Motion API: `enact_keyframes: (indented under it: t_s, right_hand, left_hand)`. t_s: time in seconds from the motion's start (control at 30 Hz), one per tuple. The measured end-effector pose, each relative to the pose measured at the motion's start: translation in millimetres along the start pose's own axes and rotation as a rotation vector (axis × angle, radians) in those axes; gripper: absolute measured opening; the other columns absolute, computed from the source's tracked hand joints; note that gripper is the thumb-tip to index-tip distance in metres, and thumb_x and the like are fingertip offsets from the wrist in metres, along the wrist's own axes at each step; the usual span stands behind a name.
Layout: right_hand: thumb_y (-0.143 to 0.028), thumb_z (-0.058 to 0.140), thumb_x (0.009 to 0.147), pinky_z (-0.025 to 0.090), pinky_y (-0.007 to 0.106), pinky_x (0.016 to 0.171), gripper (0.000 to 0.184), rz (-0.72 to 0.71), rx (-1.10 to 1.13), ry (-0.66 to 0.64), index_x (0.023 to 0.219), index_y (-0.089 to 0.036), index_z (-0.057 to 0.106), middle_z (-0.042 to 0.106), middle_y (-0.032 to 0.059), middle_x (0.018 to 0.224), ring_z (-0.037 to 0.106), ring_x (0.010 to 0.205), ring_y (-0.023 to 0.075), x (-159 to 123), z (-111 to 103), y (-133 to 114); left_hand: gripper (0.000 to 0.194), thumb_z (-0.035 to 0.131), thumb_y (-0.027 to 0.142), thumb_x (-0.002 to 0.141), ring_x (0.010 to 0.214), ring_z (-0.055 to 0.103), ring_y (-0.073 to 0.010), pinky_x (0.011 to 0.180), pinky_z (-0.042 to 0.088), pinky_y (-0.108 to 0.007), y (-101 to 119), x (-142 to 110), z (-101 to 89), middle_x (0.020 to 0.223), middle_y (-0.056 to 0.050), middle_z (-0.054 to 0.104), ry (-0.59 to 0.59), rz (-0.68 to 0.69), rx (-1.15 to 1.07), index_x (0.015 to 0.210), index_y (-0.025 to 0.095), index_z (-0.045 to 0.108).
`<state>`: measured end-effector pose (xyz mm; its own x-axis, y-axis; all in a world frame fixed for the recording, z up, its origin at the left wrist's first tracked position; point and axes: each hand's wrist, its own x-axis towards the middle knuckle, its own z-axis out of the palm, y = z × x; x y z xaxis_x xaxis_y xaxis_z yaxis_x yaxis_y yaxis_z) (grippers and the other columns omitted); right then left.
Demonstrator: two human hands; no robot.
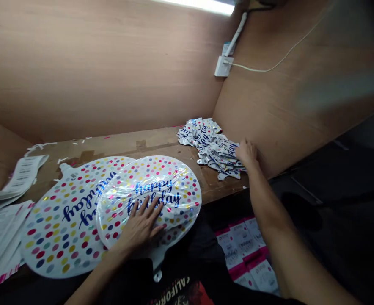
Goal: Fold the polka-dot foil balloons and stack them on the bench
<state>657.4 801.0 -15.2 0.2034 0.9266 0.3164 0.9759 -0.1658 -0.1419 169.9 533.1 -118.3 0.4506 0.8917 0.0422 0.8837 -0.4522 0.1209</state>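
Note:
My left hand (144,222) lies flat with spread fingers on a round white foil balloon (174,220). This balloon has coloured dots and blue "happy birthday" lettering, and its tail hangs over the table's near edge. Beneath it, to the left, another flat foil balloon (63,237) of the same print is partly covered. My right hand (248,152) reaches to the right end of a heap of folded foil balloons (202,137). Its fingers are curled at a folded balloon (229,149) at the heap's edge; part of the grip is hidden.
The cardboard-covered table (142,142) meets tall board walls at the back and right. Printed paper sheets (23,173) and plastic packets (3,241) lie at the left. Pink-and-white packs (240,245) sit below the table edge. A socket box (223,66) with a cord hangs in the corner.

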Motion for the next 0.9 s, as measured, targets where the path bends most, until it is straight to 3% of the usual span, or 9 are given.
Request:
enact_keyframes:
  t_s: [0.1, 0.2, 0.33, 0.5, 0.63, 0.7, 0.77, 0.83, 0.9]
  right_hand:
    - [-0.057, 0.038, 0.105, 0.031, 0.067, 0.114, 0.065, -0.028, -0.055, -0.174, 0.161, -0.026, 0.041, 0.040, 0.0185, 0.163, 0.037, 0.146, 0.0444, -9, 37, -14]
    - [-0.067, 0.024, 0.105, 0.017, 0.078, 0.115, 0.068, -0.054, -0.108, -0.299, 0.165, -0.036, 0.034, 0.027, 0.0105, 0.171, 0.019, 0.153, 0.0484, -24, 69, -27]
    - [-0.068, 0.019, 0.104, 0.013, 0.081, 0.113, 0.071, -0.073, -0.154, -0.248, 0.168, -0.037, 0.026, 0.017, 0.0107, 0.174, 0.011, 0.154, 0.0496, -31, 94, -24]
    - [-0.067, 0.020, 0.105, 0.012, 0.081, 0.112, 0.069, -0.099, -0.144, -0.238, 0.168, -0.037, 0.025, 0.016, 0.0124, 0.174, 0.010, 0.154, 0.0485, -24, 103, -17]
    - [-0.066, 0.025, 0.105, 0.013, 0.081, 0.112, 0.069, -0.111, -0.120, -0.302, 0.167, -0.036, 0.028, 0.017, 0.0143, 0.173, 0.012, 0.154, 0.0478, -16, 94, -14]
    - [-0.065, 0.029, 0.105, 0.017, 0.081, 0.110, 0.072, -0.105, -0.104, -0.295, 0.167, -0.029, 0.030, 0.020, 0.0194, 0.171, 0.015, 0.152, 0.0500, -20, 79, -22]
    - [-0.062, 0.036, 0.105, 0.020, 0.078, 0.111, 0.075, -0.136, -0.042, -0.163, 0.166, -0.019, 0.031, 0.024, 0.0255, 0.168, 0.018, 0.151, 0.0500, -38, 56, -43]
    - [-0.056, 0.045, 0.103, 0.026, 0.068, 0.116, 0.075, -0.299, 0.109, -0.024, 0.163, -0.012, 0.034, 0.031, 0.0283, 0.163, 0.027, 0.150, 0.0449, -76, 31, -77]
    - [-0.050, 0.053, 0.101, 0.036, 0.052, 0.115, 0.067, -0.665, 0.328, -0.128, 0.156, -0.013, 0.045, 0.050, 0.0245, 0.151, 0.046, 0.139, 0.0357, -130, 11, -116]
  left_hand:
    - [0.069, 0.049, 0.062, 0.100, 0.159, 0.022, -0.0396, 0.126, 0.016, -0.067, -1, 20, 2.8, 0.172, -0.004, 0.028, -0.019, -0.069, 0.052, 0.163, 0.033, 0.041]
    - [0.068, 0.047, 0.062, 0.102, 0.160, 0.019, -0.0394, 0.126, 0.015, -0.066, -1, 38, -0.3, 0.173, -0.004, 0.028, -0.007, -0.134, 0.067, 0.163, 0.032, 0.041]
    - [0.062, 0.055, 0.057, 0.099, 0.155, 0.026, -0.0412, 0.122, 0.024, -0.063, 5, 41, -15.7, 0.167, -0.010, 0.038, -0.012, -0.153, 0.010, 0.155, 0.029, 0.050]
    - [0.051, 0.078, 0.055, 0.081, 0.116, 0.054, -0.0332, 0.097, 0.046, -0.046, 6, 22, -38.0, 0.131, -0.012, 0.062, -0.189, -0.030, -0.143, 0.118, 0.024, 0.064]
    - [0.015, 0.063, 0.035, 0.096, 0.096, 0.057, -0.0242, 0.087, 0.045, -0.036, -2, 19, -37.6, 0.103, -0.009, 0.067, -0.224, 0.030, -0.287, 0.091, 0.020, 0.063]
    - [0.020, 0.055, 0.031, 0.100, 0.092, 0.058, -0.0220, 0.086, 0.045, -0.034, -6, 20, -34.5, 0.094, -0.007, 0.067, -0.183, 0.034, -0.396, 0.085, 0.020, 0.062]
    - [0.028, 0.049, 0.031, 0.102, 0.088, 0.058, -0.0207, 0.086, 0.044, -0.032, -8, 20, -32.4, 0.089, -0.007, 0.066, -0.130, 0.009, -0.469, 0.081, 0.019, 0.061]
    - [0.035, 0.044, 0.034, 0.104, 0.082, 0.057, -0.0195, 0.081, 0.044, -0.031, -9, 22, -32.1, 0.085, -0.007, 0.064, -0.100, -0.034, -0.512, 0.077, 0.018, 0.059]
    - [0.037, 0.042, 0.035, 0.104, 0.076, 0.055, -0.0185, 0.075, 0.042, -0.030, -9, 25, -34.4, 0.082, -0.006, 0.063, -0.105, -0.083, -0.551, 0.075, 0.018, 0.058]
